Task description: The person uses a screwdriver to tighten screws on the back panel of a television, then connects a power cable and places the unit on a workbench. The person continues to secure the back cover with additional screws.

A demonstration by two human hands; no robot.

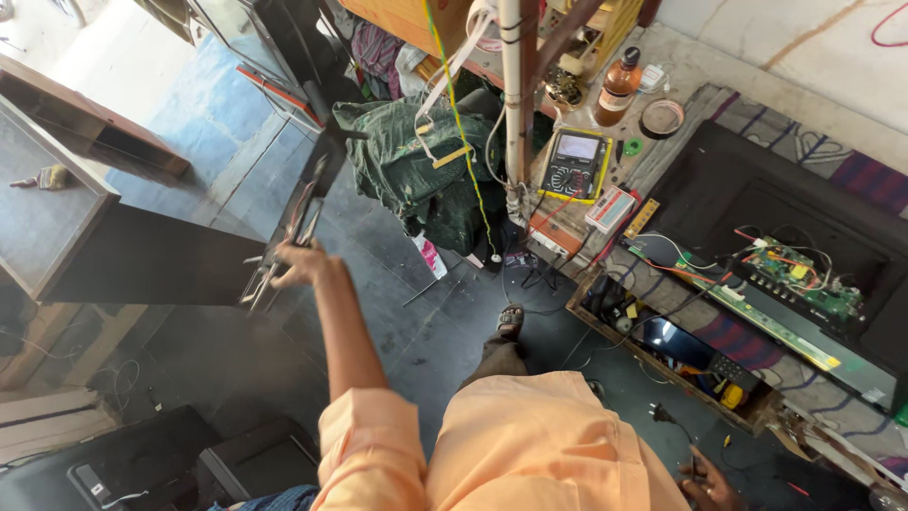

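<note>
Panel [307, 203] sits edge-up, left of us, above the floor [445, 331]. Our left hand [301, 265] grips its lower edge; our right hand [707, 484] pinches a plug cable [673, 424]. Removal appears underway; we need a steady grip next.

Your left hand [301, 265] is raised at arm's length and closed around a long dark flat panel with a metal bracket [305, 203], held tilted above the grey floor [426, 322]. Your right hand [707, 484] hangs low beside the open wooden drawer of tools [681, 350], its grip on a thin dark tool. On the table [700, 71], a yellow-cased multimeter [576, 164] lies near a brown bottle [619, 87].
</note>
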